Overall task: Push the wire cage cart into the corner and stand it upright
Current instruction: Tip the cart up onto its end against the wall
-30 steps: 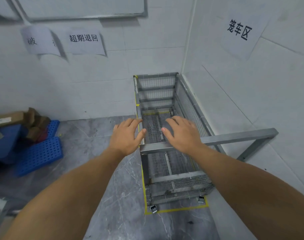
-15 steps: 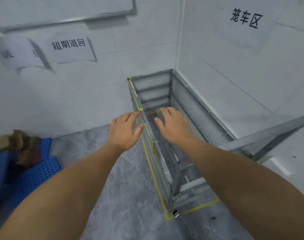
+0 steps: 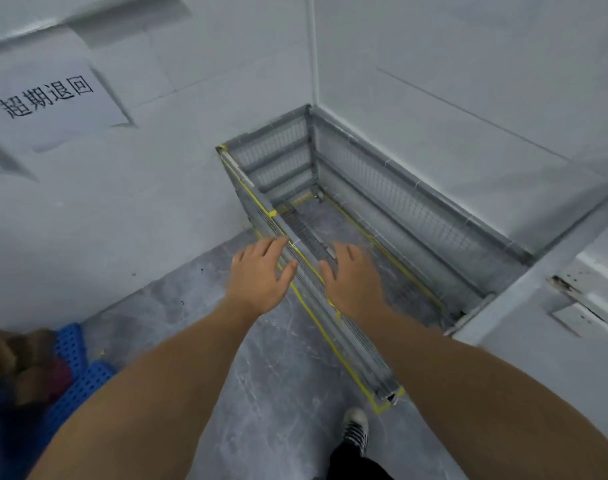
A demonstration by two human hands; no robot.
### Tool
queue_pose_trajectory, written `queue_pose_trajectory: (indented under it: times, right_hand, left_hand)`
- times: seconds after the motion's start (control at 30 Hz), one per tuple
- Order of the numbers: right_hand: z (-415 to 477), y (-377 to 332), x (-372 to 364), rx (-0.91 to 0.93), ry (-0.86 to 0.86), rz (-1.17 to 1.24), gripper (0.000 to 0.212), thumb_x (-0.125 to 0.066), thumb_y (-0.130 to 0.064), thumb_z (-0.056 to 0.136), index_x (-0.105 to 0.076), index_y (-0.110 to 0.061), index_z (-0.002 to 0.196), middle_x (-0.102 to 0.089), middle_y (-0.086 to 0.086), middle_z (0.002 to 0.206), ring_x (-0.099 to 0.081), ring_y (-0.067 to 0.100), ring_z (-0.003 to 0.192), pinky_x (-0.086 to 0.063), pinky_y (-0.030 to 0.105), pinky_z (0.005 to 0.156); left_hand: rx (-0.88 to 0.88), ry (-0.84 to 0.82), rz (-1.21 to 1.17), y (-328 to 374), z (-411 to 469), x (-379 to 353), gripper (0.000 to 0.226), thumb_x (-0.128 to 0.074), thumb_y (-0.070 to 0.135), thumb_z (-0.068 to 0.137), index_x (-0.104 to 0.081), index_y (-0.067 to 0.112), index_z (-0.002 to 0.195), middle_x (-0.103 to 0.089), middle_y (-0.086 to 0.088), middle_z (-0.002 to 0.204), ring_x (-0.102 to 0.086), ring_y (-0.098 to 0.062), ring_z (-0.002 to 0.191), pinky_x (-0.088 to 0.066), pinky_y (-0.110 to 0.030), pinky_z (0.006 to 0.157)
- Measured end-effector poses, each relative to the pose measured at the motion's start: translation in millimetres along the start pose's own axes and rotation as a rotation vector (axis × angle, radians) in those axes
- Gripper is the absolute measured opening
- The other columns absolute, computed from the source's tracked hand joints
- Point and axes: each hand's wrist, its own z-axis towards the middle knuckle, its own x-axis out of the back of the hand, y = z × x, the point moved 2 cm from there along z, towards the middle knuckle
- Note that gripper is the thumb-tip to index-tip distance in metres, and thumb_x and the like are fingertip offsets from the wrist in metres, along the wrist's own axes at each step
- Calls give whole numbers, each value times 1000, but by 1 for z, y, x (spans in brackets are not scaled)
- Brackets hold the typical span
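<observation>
Cart (image 3: 364, 188) tucked into floor (image 3: 261, 358) corner, inside yellow tape. Left hand (image 3: 259, 277) and right hand (image 3: 351, 277) spread open astride its rail, seemingly steadying it upright.

Even, cool, diffuse light is filling the scene, with no glare showing anywhere. A paper sign (image 3: 49, 98) is casting a soft grey shadow to its right and below, so light is seemingly arriving from the upper left. Motion blur is smearing the sign's lettering slightly and softening the fingertips (image 3: 344, 249) well right of and below the sign. Wide-angle distortion is bowing wall lines and stretching the forearms along the frame's edges.
</observation>
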Motion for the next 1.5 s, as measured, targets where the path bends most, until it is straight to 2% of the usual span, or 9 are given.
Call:
queue_pose_trajectory:
  times: [0.33, 0.53, 0.77, 0.9, 1.13, 1.2, 1.3, 1.4, 1.5]
  right_hand:
    - [36, 43, -64, -219, -80, -14, 61, -40, -50, 93, -48, -11, 139, -54, 16, 134, -51, 38, 121, -43, 53, 98]
    - [58, 63, -120, -400, -127, -93, 56, -37, -52, 99, -37, -24, 148, -39, 3, 150, -36, 28, 137, -26, 49, 111]
    - [78, 62, -185, -639, -43, -144, 67, -18, -63, 90, -34, -33, 146, -44, -1, 146, -35, 27, 137, -24, 53, 113]
    - [78, 68, -215, -732, -62, -176, 56, -25, -61, 97, -27, -39, 148, -40, -4, 148, -27, 27, 143, -14, 59, 116]
    - [81, 71, -240, -849, 23, -173, 60, -14, -66, 91, -34, -43, 143, -41, -6, 146, -25, 24, 141, -3, 59, 117]
    - [82, 73, -246, -868, 63, -205, 57, -18, -65, 92, -37, -44, 141, -47, -6, 141, -28, 25, 139, -1, 59, 116]
    - [85, 75, -253, -912, 127, -207, 50, -26, -62, 93, -43, -45, 137, -54, -7, 134, -32, 25, 136, 1, 58, 114]
    - [86, 76, -257, -914, 169, -229, 45, -32, -59, 95, -46, -45, 135, -57, -6, 131, -36, 28, 135, -1, 59, 114]
    - [85, 77, -261, -910, 202, -256, 44, -34, -58, 95, -50, -42, 133, -59, -5, 126, -38, 29, 133, -7, 62, 113]
  left_hand:
    - [-57, -158, -49, -56, 79, -64, 57, -38, 53, 93, -46, 24, 141, -52, -2, 138, -48, -27, 126, -32, -48, 105]
    - [-217, -288, -69, -103, 139, -121, 56, -40, 51, 94, -44, 22, 141, -48, -1, 143, -43, -25, 131, -29, -48, 108]
    - [-428, -402, -20, -154, 202, -190, 56, -43, 49, 93, -44, 21, 142, -48, -5, 143, -42, -28, 131, -30, -48, 107]
    - [-497, -414, -32, -167, 222, -222, 54, -44, 49, 91, -51, 20, 136, -54, -6, 135, -49, -30, 123, -37, -48, 101]
    - [-610, -355, -9, -191, 245, -261, 46, -39, 51, 92, -63, 22, 119, -60, -3, 123, -51, -31, 113, -33, -51, 103]
    - [-556, -351, 5, -199, 255, -267, 47, -40, 53, 92, -62, 23, 122, -56, -6, 133, -44, -33, 127, -22, -57, 109]
    - [-452, -435, 19, -218, 270, -276, 56, -39, 59, 93, -46, 30, 140, -29, -8, 157, -13, -30, 148, -5, -64, 112]
    - [-452, -495, 27, -228, 280, -284, 65, -30, 68, 92, -33, 34, 148, -12, -5, 163, 4, -27, 149, 1, -67, 113]
    - [-475, -468, 8, -227, 280, -288, 68, -23, 71, 90, -36, 32, 145, -17, -6, 161, 5, -29, 149, 1, -70, 111]
